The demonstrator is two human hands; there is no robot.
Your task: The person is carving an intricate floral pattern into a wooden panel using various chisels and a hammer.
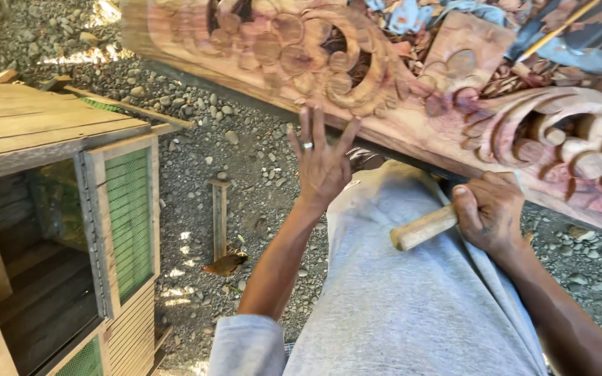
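While the right hand (490, 212) clenches a wooden handle (423, 228), the left hand (322, 163) is spread, empty. Its fingertips (305, 115) touch the carved plank (398, 76).

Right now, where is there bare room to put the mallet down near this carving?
The lap of grey cloth between the left hand and right hand is free. So is the plank top of the wooden cabinet at left. The carved timber is crowded with wood chips, and gravel covers the ground.
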